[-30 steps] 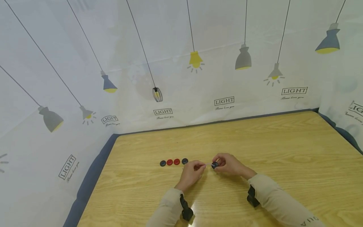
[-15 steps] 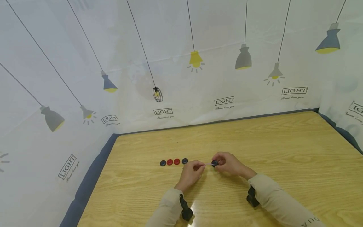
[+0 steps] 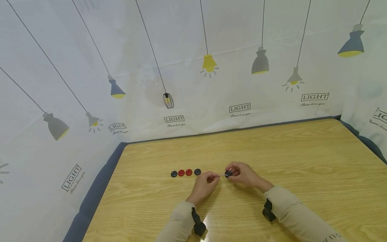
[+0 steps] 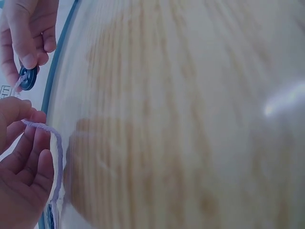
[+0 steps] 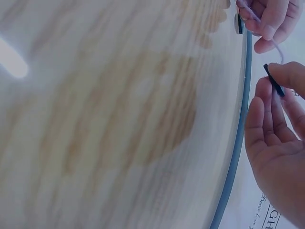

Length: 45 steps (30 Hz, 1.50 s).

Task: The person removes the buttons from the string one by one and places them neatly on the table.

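My right hand (image 3: 232,173) pinches a dark button (image 3: 228,173) just above the wooden table (image 3: 302,158). My left hand (image 3: 215,176) pinches the end of a pale purple thread (image 3: 222,174) that runs across to the button. In the left wrist view the thread (image 4: 49,131) loops out from between my left fingers (image 4: 21,157), and the button (image 4: 27,78) sits under my right fingertips (image 4: 29,59). The right wrist view shows the button (image 5: 274,80) edge-on in my right hand (image 5: 271,90), with the left hand (image 5: 267,16) above it.
Four buttons lie in a row on the table left of my hands: dark (image 3: 173,174), red (image 3: 181,173), red (image 3: 188,172), dark (image 3: 197,171). A white curtain printed with lamps (image 3: 193,67) closes in the table's back and sides.
The button and my right hand have crept slightly up and toward the left hand. The row of buttons has not moved.
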Motion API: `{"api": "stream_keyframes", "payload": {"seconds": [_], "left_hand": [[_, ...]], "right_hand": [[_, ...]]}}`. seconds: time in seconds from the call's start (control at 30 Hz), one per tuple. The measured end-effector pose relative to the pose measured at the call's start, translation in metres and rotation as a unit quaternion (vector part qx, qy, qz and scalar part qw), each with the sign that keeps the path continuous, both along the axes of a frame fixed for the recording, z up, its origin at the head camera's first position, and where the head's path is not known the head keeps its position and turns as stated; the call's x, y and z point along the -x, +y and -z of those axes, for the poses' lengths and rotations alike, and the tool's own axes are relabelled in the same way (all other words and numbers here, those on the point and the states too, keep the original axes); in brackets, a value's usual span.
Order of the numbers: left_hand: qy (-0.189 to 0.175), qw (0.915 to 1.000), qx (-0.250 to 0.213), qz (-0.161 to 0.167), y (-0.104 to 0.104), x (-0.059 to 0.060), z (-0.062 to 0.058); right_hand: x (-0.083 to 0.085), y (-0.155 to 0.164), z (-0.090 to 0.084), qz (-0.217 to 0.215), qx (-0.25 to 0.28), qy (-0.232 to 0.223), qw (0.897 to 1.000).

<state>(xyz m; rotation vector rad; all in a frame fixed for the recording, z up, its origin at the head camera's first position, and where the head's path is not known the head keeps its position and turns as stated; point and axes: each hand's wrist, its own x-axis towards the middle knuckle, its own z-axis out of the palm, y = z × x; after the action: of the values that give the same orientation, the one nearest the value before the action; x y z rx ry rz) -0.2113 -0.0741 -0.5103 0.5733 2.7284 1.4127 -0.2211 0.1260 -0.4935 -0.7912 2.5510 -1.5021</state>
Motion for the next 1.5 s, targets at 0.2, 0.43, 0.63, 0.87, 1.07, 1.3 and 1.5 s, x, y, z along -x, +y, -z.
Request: {"api": "stream_keyframes", "payload": {"seconds": [0.2, 0.43, 0.63, 0.87, 1.07, 1.3, 1.5], "left_hand": [[-0.001, 1.0, 0.0, 0.004, 0.001, 0.0, 0.0], [0.009, 0.9998, -0.018, 0.004, 0.005, -0.003, -0.003], [0.028, 0.9986, -0.046, -0.002, 0.011, -0.005, -0.003], [0.023, 0.9964, -0.081, -0.008, 0.017, -0.007, -0.003], [0.021, 0.9951, -0.096, -0.012, 0.019, -0.008, -0.003], [-0.002, 0.9932, -0.116, -0.01, 0.021, -0.015, -0.017], [-0.024, 0.9913, -0.129, -0.004, 0.021, -0.027, -0.04]], "right_hand": [[-0.002, -0.001, -0.001, 0.014, -0.013, 0.027, 0.999], [-0.002, -0.002, 0.001, 0.029, -0.01, 0.025, 0.999], [-0.004, -0.004, 0.0, 0.034, 0.006, 0.03, 0.999], [-0.006, -0.007, -0.001, 0.038, 0.025, 0.035, 0.998], [-0.007, -0.009, 0.002, 0.044, 0.037, 0.055, 0.997], [-0.011, -0.011, -0.003, 0.045, 0.044, 0.051, 0.997], [-0.009, -0.01, 0.0, 0.031, 0.06, 0.025, 0.997]]}}
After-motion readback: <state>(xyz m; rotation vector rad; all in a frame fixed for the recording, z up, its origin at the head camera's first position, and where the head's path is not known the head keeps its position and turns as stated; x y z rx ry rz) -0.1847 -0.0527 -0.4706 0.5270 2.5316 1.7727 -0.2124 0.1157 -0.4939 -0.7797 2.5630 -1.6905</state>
